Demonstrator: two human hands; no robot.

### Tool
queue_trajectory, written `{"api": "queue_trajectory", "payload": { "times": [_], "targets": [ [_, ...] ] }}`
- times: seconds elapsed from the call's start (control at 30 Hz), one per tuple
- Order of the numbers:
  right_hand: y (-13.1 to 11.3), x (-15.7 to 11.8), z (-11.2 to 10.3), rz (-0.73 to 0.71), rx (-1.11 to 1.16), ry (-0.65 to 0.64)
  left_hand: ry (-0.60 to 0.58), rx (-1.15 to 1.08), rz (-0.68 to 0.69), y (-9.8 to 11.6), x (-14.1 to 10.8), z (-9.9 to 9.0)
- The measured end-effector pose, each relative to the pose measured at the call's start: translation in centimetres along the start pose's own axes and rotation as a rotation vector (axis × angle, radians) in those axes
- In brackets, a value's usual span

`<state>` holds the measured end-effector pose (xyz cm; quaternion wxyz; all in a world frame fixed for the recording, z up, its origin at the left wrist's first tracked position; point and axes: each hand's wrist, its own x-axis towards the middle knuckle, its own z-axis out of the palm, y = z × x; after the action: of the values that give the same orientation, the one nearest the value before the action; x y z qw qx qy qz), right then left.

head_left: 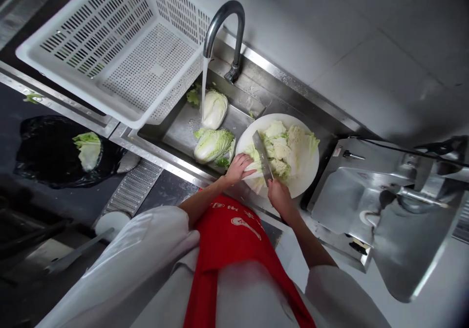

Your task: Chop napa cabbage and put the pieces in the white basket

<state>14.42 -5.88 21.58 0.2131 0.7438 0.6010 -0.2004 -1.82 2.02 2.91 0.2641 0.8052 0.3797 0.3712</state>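
Observation:
My right hand is closed around the handle of a kitchen knife, its broad blade standing among pieces of napa cabbage. These lie on a round white cutting board set over the sink. Left of the blade, my left hand presses on a cabbage piece, fingers bent over it and partly hiding it. Cut chunks are gathered on the blade's right side. Two whole napa cabbages, one near my left hand and another beyond it, rest in the sink.
Water runs from the curved faucet into the metal sink. A white perforated basket sits across the sink's left side. Lower left, a black-bagged bin holds a cabbage leaf. A metal machine stands at right.

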Motion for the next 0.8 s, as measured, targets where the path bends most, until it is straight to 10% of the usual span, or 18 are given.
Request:
{"api": "queue_trajectory", "payload": {
  "times": [0.27, 0.5, 0.8],
  "targets": [
    [-0.4, 4.5, 1.2, -0.002, 0.049, 0.052, 0.088, 0.080, 0.012, -0.1, 0.1, 1.7],
    [1.4, 0.1, -1.9, 0.003, 0.023, 0.114, 0.171, -0.018, -0.053, 0.3, -0.5, 0.6],
    [-1.0, -3.5, 0.3, 0.011, -0.019, 0.080, 0.197, -0.087, -0.126, 0.6, -2.4, 0.7]
  ]
}}
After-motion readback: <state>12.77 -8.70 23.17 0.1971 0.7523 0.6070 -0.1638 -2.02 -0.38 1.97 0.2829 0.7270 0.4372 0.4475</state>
